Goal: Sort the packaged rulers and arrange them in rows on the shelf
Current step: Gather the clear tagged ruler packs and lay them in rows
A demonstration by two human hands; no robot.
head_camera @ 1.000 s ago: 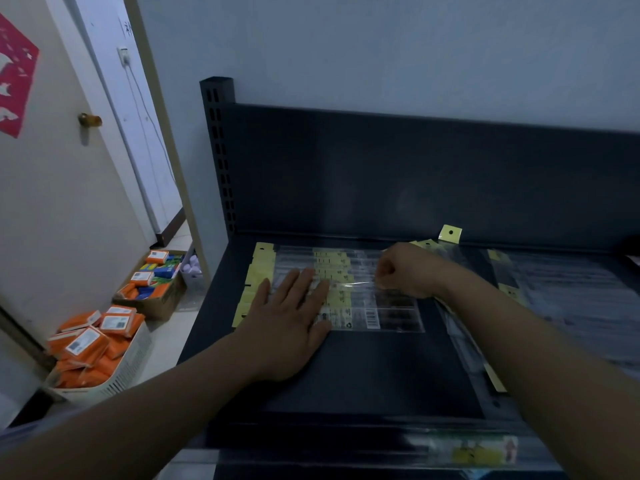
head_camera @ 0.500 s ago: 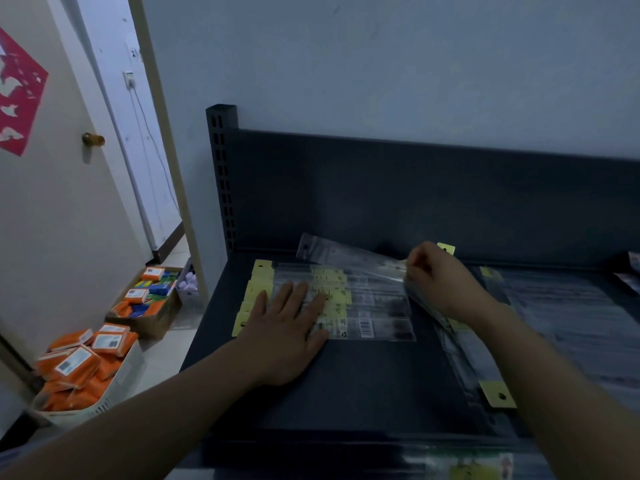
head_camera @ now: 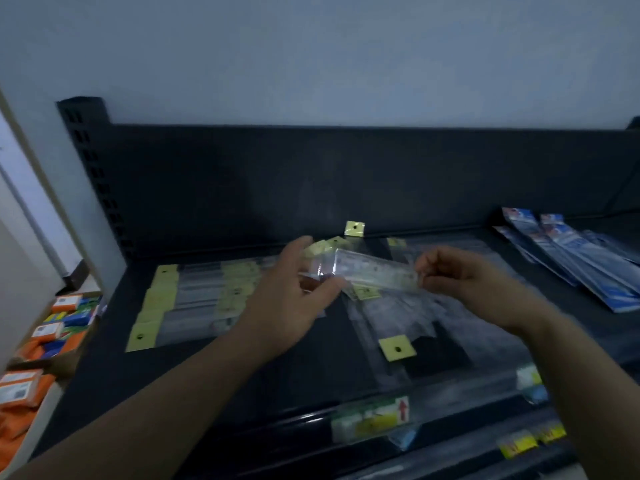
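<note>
Dim, bluish light is falling over the scene. A pale grey-blue wall [head_camera: 311, 57] is rising beyond both hands. A dark metal shelf [head_camera: 318, 372] is lying under the left hand [head_camera: 291, 299] and right hand [head_camera: 460, 282], with its back panel [head_camera: 242, 185] standing behind them. A perforated upright [head_camera: 93, 161] is standing far left of the left hand. Orange packs [head_camera: 17, 427] are sitting low beyond it.

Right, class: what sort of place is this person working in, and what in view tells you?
Probably a stationery shop or stockroom: a metal shelf with labels on its front edge, packaged rulers in a row, and cartons of boxed goods on the floor.
</note>
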